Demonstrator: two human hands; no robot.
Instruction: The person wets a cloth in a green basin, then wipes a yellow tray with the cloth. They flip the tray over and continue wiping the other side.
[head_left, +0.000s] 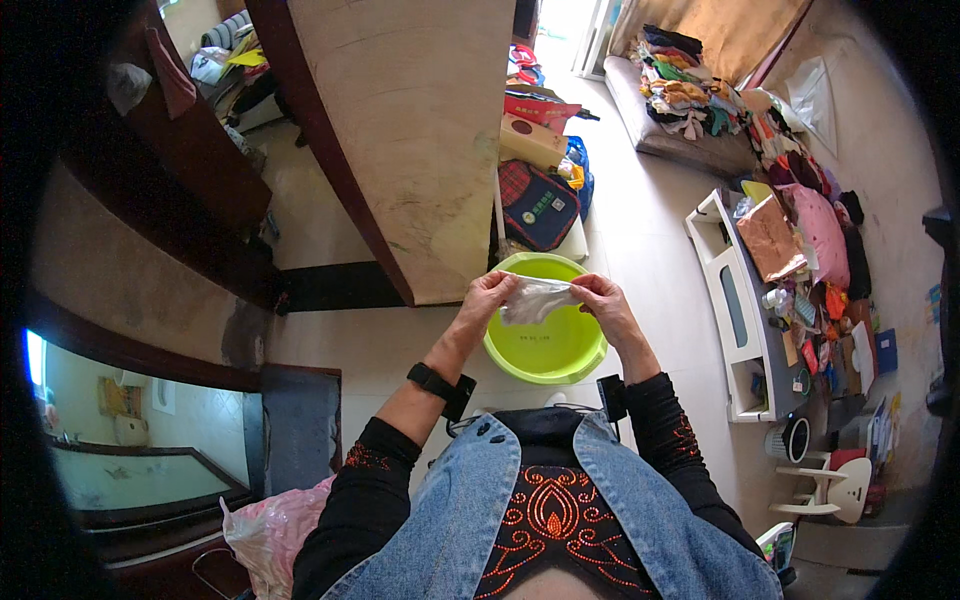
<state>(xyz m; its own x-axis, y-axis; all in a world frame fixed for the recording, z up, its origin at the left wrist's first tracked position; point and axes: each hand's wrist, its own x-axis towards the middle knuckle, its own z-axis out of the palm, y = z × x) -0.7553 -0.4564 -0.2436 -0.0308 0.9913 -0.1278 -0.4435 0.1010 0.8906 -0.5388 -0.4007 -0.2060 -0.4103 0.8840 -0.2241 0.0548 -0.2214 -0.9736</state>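
A small, thin whitish cloth is stretched between my two hands. My left hand pinches its left corner between thumb and fingers. On the other side, my right hand grips the right corner in the same way. The cloth's lower part hangs loose, wrinkled and looking damp. Below it stands a lime-green plastic basin on the floor. The cloth hides part of the basin's inside, whose bottom bears small dark writing. Whether liquid is in the basin I cannot tell.
Behind the basin, a dark bag with a plaid panel leans among boxes. To the right stands a white cabinet loaded with clutter, and a sofa piled with clothes. A pink plastic bag lies at lower left; a wall end rises ahead.
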